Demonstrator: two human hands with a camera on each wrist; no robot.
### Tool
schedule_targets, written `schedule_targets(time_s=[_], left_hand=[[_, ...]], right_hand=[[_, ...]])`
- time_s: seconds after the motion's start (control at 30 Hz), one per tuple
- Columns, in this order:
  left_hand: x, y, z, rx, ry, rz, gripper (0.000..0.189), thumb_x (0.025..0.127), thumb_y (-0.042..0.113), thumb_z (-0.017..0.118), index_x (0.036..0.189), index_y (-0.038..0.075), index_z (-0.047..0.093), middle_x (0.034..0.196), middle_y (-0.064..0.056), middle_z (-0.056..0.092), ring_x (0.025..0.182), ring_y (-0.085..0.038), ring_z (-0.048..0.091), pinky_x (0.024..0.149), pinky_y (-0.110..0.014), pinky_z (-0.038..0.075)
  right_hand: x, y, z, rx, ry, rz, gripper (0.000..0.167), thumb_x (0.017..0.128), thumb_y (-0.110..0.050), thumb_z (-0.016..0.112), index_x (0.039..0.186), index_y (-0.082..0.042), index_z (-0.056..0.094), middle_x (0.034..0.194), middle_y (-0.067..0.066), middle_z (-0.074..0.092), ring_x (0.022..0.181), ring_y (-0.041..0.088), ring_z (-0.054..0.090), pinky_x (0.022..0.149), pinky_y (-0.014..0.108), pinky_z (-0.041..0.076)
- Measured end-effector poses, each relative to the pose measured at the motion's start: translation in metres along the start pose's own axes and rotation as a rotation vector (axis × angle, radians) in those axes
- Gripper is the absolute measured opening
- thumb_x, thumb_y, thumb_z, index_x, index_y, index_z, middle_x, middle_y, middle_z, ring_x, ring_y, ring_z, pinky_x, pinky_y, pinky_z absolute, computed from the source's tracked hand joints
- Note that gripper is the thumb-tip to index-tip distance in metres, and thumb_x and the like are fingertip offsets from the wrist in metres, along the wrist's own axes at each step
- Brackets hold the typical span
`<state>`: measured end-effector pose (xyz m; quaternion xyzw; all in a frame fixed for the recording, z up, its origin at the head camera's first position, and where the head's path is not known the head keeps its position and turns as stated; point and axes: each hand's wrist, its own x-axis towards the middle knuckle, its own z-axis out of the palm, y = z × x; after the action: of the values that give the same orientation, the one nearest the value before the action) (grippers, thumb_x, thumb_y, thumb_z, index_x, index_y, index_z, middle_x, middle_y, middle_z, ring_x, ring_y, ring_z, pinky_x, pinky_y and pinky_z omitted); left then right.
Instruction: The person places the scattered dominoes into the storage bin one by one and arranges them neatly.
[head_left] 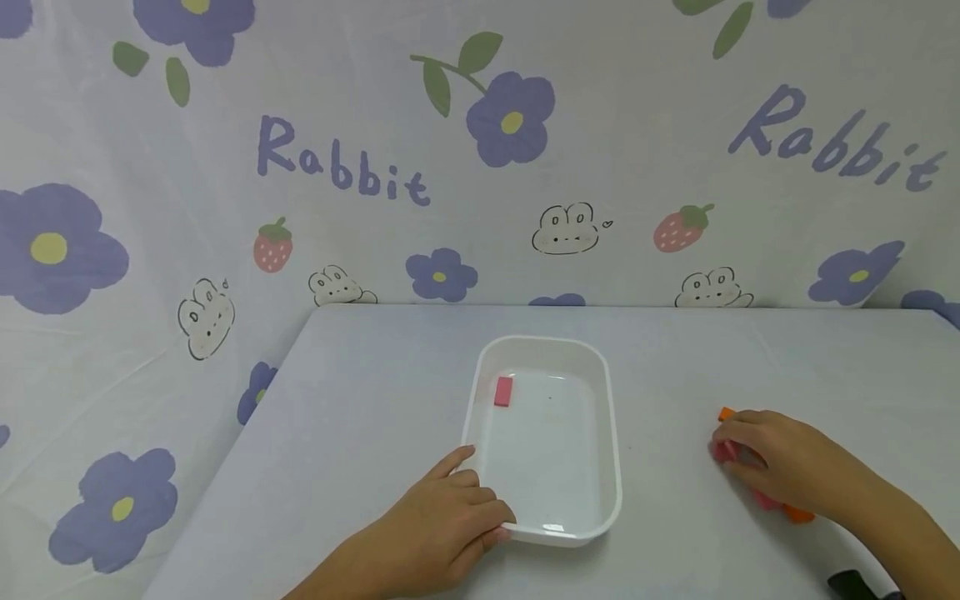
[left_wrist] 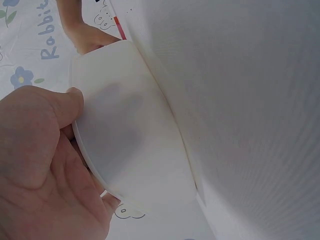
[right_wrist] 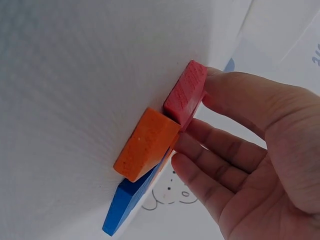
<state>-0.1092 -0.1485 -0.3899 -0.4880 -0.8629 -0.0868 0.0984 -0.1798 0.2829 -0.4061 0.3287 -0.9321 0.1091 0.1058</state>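
Observation:
A white rectangular tray (head_left: 617, 467) stands mid-table, with one pink block (head_left: 503, 392) lying inside near its left wall. My left hand (head_left: 450, 529) grips the tray's near-left corner, its thumb against the rim in the left wrist view and its fingers laid over the edge. Off to the right, my right hand (head_left: 787, 458) pinches a red block (right_wrist: 186, 95) between thumb and fingers, low over the table. Beside that block, the right wrist view has an orange block (right_wrist: 147, 142) and a blue block (right_wrist: 125, 202). Part of this group is hidden under the hand.
Orange blocks (head_left: 798, 514) and a pink block (head_left: 765, 500) peek out around the right hand. Near the lower right edge is a dark object (head_left: 851, 583), partly out of frame. A patterned cloth (head_left: 480, 217) hangs behind the white table (head_left: 360, 400).

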Motion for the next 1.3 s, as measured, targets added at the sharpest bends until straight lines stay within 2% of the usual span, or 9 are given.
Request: schedule_targets(time_s=[0.13,0.43,0.6,0.7,0.8,1.03,1.3], left_hand=[[0.000,0.000,-0.001,0.001,0.006,0.002,0.016,0.105,0.027,0.051,0.101,0.020,0.065,0.088,0.014,0.064,0.076,-0.007,0.044,0.115,-0.052,0.028],[-0.001,0.001,0.000,-0.011,0.034,0.007,0.017,0.106,0.028,0.050,0.100,0.020,0.064,0.085,0.014,0.062,0.076,-0.007,0.045,0.114,-0.052,0.030],[-0.001,0.001,0.000,-0.003,0.041,0.011,0.018,0.106,0.028,0.049,0.100,0.020,0.064,0.085,0.014,0.062,0.075,-0.007,0.044,0.114,-0.051,0.030],[-0.001,0.001,0.000,-0.001,0.041,0.008,0.018,0.106,0.028,0.050,0.100,0.020,0.064,0.085,0.015,0.061,0.075,-0.007,0.044,0.114,-0.051,0.030],[-0.001,0.001,0.000,-0.004,0.037,0.008,0.017,0.106,0.028,0.050,0.100,0.020,0.064,0.085,0.014,0.062,0.076,-0.007,0.045,0.114,-0.051,0.031],[0.000,0.001,0.000,-0.026,0.019,-0.004,0.015,0.104,0.028,0.053,0.101,0.020,0.065,0.084,0.015,0.061,0.076,-0.006,0.045,0.114,-0.051,0.030],[0.000,0.001,0.000,-0.021,0.024,-0.003,0.014,0.104,0.028,0.054,0.100,0.019,0.065,0.082,0.014,0.059,0.076,-0.006,0.045,0.114,-0.051,0.030]], right_hand=[[0.002,0.000,0.001,0.004,-0.022,0.012,0.031,0.069,-0.009,0.091,0.089,-0.021,0.071,0.092,-0.013,0.063,0.083,0.013,0.062,0.074,0.040,0.058],[0.001,0.000,0.003,-0.004,0.007,-0.012,0.032,0.069,-0.009,0.091,0.087,-0.022,0.068,0.088,-0.017,0.059,0.079,0.008,0.056,0.071,0.036,0.056],[0.003,-0.001,0.003,-0.027,0.099,-0.089,0.035,0.063,-0.009,0.093,0.086,-0.021,0.070,0.089,-0.011,0.064,0.081,0.016,0.063,0.069,0.038,0.058],[0.006,-0.002,0.001,-0.016,0.110,-0.102,0.034,0.063,-0.008,0.093,0.087,-0.020,0.071,0.092,-0.006,0.068,0.086,0.023,0.067,0.071,0.042,0.059],[0.007,-0.005,-0.001,0.002,0.087,-0.080,0.032,0.065,-0.007,0.092,0.088,-0.018,0.072,0.095,-0.002,0.069,0.089,0.027,0.068,0.074,0.044,0.058],[0.014,-0.016,-0.009,0.053,-0.042,0.036,0.029,0.072,-0.010,0.090,0.094,-0.019,0.073,0.102,0.000,0.069,0.099,0.029,0.066,0.083,0.049,0.056],[0.025,-0.024,-0.017,0.051,-0.032,0.003,0.030,0.073,-0.011,0.090,0.096,-0.021,0.074,0.103,-0.003,0.068,0.100,0.027,0.064,0.081,0.045,0.058]])
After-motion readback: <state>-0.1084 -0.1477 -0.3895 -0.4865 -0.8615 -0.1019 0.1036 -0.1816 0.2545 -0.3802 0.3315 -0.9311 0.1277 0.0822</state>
